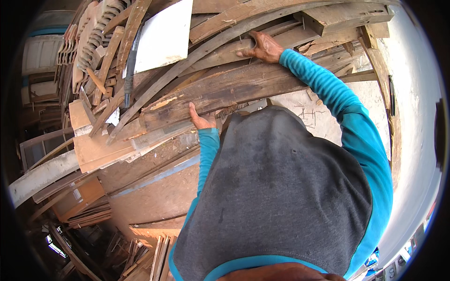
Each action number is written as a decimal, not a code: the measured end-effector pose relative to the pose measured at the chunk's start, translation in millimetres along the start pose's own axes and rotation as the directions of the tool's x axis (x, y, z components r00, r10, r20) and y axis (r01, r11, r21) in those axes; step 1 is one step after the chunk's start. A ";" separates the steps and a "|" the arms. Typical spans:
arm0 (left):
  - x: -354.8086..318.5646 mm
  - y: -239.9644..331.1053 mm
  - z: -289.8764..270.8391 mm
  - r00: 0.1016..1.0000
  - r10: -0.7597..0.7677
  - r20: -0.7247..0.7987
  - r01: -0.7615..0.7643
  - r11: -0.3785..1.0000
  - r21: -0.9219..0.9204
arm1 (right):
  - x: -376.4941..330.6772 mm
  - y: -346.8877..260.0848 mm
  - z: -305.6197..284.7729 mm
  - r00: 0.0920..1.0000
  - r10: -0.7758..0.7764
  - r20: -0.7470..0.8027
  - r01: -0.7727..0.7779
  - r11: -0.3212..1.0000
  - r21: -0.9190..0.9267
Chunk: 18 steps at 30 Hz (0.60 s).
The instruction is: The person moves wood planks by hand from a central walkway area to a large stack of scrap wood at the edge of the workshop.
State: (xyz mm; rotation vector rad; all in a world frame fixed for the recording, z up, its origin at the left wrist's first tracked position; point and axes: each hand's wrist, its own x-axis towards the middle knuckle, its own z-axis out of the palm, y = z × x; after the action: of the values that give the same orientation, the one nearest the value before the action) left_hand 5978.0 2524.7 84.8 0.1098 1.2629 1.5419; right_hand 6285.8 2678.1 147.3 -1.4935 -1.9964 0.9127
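A wide, weathered brown plank (220, 91) lies slanted across a heap of old timber. My left hand (200, 119) grips its lower near edge, thumb up on the face. My right hand (262, 47) reaches over the top and holds the plank's far edge, fingers curled on the wood. Both arms wear bright blue sleeves. My grey shirt front (276, 196) fills the lower middle and hides what lies below the plank there.
Long curved wooden strips (187, 58) and a white board (164, 35) rest behind the plank. Carved wooden pieces (93, 42) and flat boards (101, 150) pile up at left. A pale concrete ground (412, 93) lies at right.
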 end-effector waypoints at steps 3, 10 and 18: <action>-0.9 -0.5 0.3 1.000 0.001 0.027 0.000 1.000 -0.028 | -16.7 -11.3 -1.9 1.000 0.023 -0.016 -0.022 0.995 0.097; 0.6 0.2 2.6 1.000 -0.002 0.012 0.002 1.000 -0.021 | -58.5 -24.7 -42.8 0.988 0.076 -0.135 -0.069 0.996 0.059; 8.4 -3.0 -1.9 0.999 0.004 -0.043 -0.006 0.998 -0.062 | -87.5 -33.7 -41.4 0.936 0.128 -0.329 -0.053 0.972 0.227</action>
State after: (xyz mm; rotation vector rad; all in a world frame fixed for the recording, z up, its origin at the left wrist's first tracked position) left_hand 5975.4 2529.3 77.4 0.0406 1.2476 1.5936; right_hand 6319.2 2597.5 201.0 -1.5129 -1.5404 0.8112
